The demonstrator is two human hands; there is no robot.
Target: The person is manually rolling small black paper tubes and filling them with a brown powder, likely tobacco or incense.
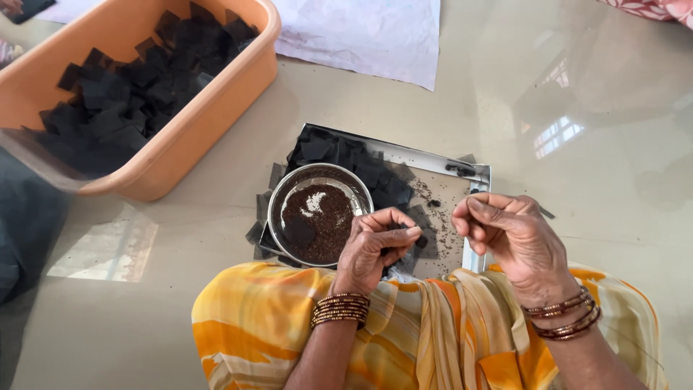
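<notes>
Bright, even daylight across the whole view. The glossy floor (pixel 577 217) throws back a window reflection at right, a pale patch of glare, and a second one sits lower left. Shadows are soft: a faint one under the orange tub (pixel 180 137), another beside the steel bowl (pixel 320 214), whose rim catches a highlight. Focus is sharp in the middle, on both hands. The left edge goes dark and smeary, and the corners bend slightly outward.
</notes>
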